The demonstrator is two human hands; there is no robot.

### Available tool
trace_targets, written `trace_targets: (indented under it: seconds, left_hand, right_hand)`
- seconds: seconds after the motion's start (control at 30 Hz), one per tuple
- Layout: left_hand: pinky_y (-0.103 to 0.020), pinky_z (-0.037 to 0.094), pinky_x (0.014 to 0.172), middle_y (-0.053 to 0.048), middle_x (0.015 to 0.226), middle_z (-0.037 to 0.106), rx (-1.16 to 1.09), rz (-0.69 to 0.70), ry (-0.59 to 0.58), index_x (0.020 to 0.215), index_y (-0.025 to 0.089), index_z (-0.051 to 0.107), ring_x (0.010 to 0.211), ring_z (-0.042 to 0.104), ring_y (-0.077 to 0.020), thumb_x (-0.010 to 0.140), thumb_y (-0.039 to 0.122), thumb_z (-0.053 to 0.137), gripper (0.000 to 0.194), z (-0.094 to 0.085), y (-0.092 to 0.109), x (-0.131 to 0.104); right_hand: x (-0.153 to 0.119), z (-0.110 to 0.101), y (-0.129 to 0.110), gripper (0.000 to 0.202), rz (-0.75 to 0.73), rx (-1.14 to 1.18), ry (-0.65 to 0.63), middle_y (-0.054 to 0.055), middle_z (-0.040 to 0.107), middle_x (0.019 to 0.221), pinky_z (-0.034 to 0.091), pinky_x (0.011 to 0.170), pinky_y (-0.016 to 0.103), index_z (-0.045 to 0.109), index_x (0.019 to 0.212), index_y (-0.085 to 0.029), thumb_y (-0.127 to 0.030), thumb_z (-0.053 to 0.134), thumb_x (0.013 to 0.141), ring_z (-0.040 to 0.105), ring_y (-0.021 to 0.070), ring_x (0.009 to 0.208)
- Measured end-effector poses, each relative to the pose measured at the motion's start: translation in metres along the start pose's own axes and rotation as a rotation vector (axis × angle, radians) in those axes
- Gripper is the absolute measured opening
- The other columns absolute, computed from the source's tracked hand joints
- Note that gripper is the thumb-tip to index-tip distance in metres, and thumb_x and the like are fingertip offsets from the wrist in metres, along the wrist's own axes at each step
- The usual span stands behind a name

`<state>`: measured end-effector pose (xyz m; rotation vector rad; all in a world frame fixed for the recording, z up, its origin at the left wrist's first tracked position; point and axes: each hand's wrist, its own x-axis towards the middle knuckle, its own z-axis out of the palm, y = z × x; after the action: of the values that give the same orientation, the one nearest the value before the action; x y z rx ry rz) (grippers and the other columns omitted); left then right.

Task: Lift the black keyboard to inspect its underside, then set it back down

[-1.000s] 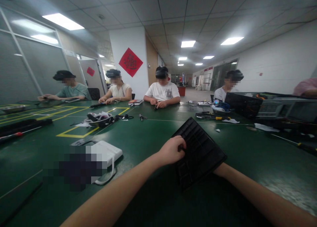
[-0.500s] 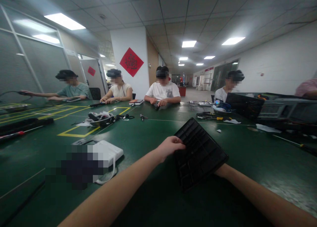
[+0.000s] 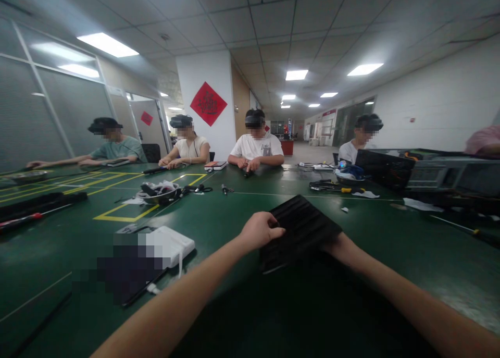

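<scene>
gripping a black ribbed panel (image 3: 299, 230) at its two ends, a person holds it low over the green table (image 3: 242, 212), tipped nearly flat. the left hand (image 3: 258, 232) curls closed over the panel's near-left edge, fingers on top; the right hand (image 3: 339, 244) sits at the panel's right end, mostly hidden beneath it, so whether it clasps or merely props the piece cannot be told. left of the panel, on the table, lies a white box (image 3: 170, 242) with a cord, beside a blurred-out dark patch. beyond the panel, a small white scrap (image 3: 344, 209) rests on the table, with a yellow-handled tool (image 3: 346, 189) and tangled cables behind it. further left of the panel, a metal bowl of parts (image 3: 160, 191) sits by yellow floor-style markings. across the table from the panel, four other people sit at their own work, hands down on the surface. the risk, by the look of it: with only an edge pinch on one side and an unseen hold on the other, the panel could twist free and slap down onto the table.
</scene>
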<state>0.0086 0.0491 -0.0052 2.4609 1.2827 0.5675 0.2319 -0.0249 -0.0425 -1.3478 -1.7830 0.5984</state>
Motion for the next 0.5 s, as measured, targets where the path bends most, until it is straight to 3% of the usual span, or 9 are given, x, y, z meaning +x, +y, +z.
trace_targets:
  seconds: [0.13,0.27,0.37,0.5]
  left_hand:
    - [-0.022,0.037,0.052,-0.005,0.068,0.063,0.168,-0.219,0.037,0.070,0.016,0.064,0.063,0.058,-0.0176,0.069,0.052,0.050,0.039,-0.043,-0.041,0.018]
    - [-0.031,0.041,0.061,-0.016,0.082,0.063,0.352,-0.485,0.116,0.070,0.011,0.063,0.078,0.059,-0.0294,0.066,0.052,0.051,0.043,-0.092,-0.098,0.026]
    - [-0.037,0.041,0.068,-0.022,0.097,0.060,0.444,-0.616,0.148,0.079,0.008,0.063,0.090,0.055,-0.0347,0.068,0.048,0.052,0.043,-0.118,-0.136,0.026]
    - [-0.037,0.041,0.072,-0.022,0.101,0.059,0.480,-0.713,0.124,0.080,0.007,0.062,0.094,0.054,-0.0340,0.070,0.043,0.053,0.038,-0.133,-0.174,0.021]
  right_hand:
    - [0.011,-0.045,0.034,0.052,0.238,-0.318,0.186,0.008,0.049,0.114,0.034,0.095,0.037,0.041,0.117,-0.016,-0.037,0.050,0.071,0.046,0.0212,0.106]
    - [0.002,-0.083,0.072,0.051,0.480,-0.606,0.335,0.012,0.050,0.110,0.032,0.093,0.042,0.043,0.117,-0.012,-0.034,0.049,0.072,0.043,0.0292,0.104]
    - [-0.010,-0.092,0.092,0.049,0.615,-0.726,0.333,0.014,0.051,0.107,0.035,0.088,0.044,0.044,0.117,-0.011,-0.035,0.045,0.074,0.044,0.0317,0.100]
    - [-0.014,-0.089,0.100,0.055,0.711,-0.833,0.375,0.015,0.044,0.117,0.031,0.085,0.055,0.042,0.119,-0.016,-0.045,0.041,0.073,0.036,0.0369,0.106]
